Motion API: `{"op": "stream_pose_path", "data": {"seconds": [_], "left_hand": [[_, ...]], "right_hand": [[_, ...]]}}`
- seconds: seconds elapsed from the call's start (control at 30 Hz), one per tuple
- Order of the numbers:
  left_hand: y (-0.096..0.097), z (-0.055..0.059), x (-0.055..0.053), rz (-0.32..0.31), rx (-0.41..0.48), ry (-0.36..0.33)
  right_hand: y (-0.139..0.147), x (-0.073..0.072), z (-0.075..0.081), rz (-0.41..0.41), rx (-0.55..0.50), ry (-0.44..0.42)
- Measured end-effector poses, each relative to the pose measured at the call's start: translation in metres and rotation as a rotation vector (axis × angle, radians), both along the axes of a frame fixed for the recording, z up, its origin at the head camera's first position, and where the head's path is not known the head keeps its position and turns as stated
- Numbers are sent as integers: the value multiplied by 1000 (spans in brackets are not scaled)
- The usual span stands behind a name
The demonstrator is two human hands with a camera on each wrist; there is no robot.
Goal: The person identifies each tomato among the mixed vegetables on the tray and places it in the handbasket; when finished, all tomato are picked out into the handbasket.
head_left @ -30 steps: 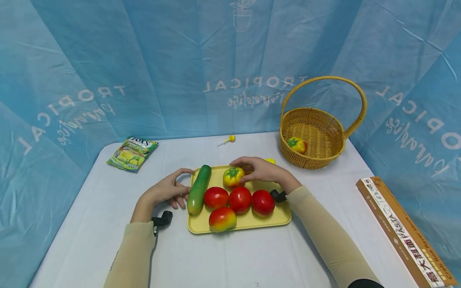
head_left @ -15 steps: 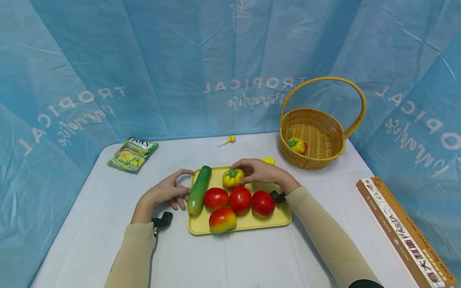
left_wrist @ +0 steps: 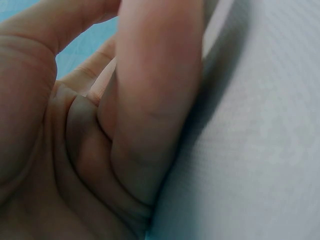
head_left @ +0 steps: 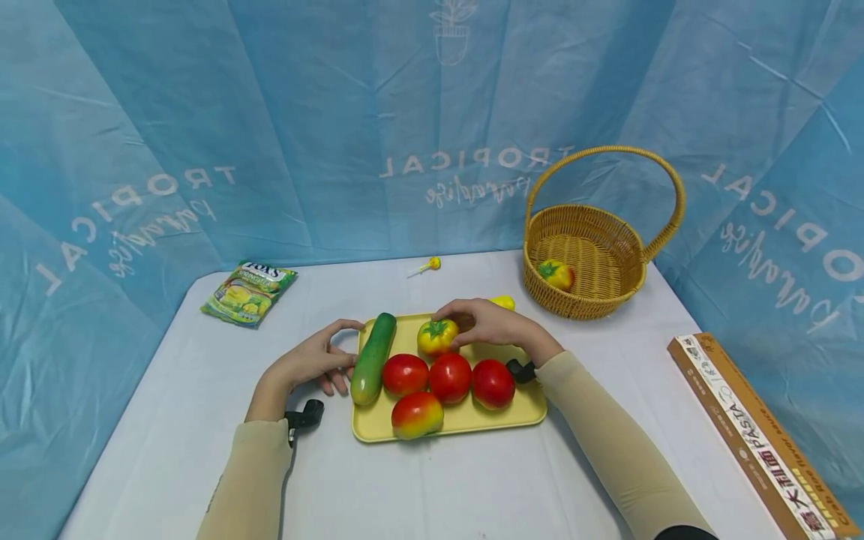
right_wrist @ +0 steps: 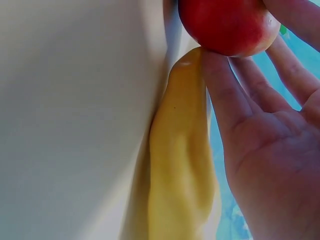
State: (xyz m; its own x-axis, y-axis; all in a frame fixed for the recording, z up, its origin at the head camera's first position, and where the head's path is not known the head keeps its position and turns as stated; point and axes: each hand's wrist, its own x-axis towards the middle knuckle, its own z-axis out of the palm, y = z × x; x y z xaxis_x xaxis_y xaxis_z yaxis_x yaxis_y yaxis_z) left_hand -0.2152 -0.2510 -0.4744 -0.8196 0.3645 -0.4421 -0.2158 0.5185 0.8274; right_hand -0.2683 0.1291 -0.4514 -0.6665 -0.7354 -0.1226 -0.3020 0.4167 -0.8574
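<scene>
A red-and-yellow tomato (head_left: 436, 337) with a green leafy top sits near the back of the yellow tray (head_left: 493, 424). My right hand (head_left: 487, 322) holds it from the right, thumb on the near side; in the right wrist view its red underside (right_wrist: 230, 25) meets the fingers. At the tray's left side, my left hand (head_left: 313, 358) has loosely bent fingers, the index at the back corner and the thumb by the green cucumber (head_left: 373, 361). The left wrist view shows those fingers (left_wrist: 155, 95) close over the white cloth, holding nothing visible.
Three red fruits (head_left: 450, 378) and a red-yellow one (head_left: 417, 415) lie on the tray. A long yellow vegetable (right_wrist: 182, 145) lies below the right hand. Behind are a wicker basket (head_left: 583, 306) with a similar tomato (head_left: 556, 274), a lollipop (head_left: 432, 263) and a snack bag (head_left: 248, 293); a pasta box (head_left: 759, 435) lies right.
Both hands keep their places, the right on the tomato and the left at the tray's edge. The head view has shifted very slightly.
</scene>
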Motion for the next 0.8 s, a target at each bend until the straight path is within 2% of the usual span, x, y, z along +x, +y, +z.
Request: {"op": "stream_pose_path", "data": {"seconds": [0.43,0.8], "left_hand": [[2,1,0,16,-4,-13],[2,2,-1,16,0,-22]], "right_hand": [[3,-2,5,-17,-7,28],[12,0,20,-51,-62,53]]}}
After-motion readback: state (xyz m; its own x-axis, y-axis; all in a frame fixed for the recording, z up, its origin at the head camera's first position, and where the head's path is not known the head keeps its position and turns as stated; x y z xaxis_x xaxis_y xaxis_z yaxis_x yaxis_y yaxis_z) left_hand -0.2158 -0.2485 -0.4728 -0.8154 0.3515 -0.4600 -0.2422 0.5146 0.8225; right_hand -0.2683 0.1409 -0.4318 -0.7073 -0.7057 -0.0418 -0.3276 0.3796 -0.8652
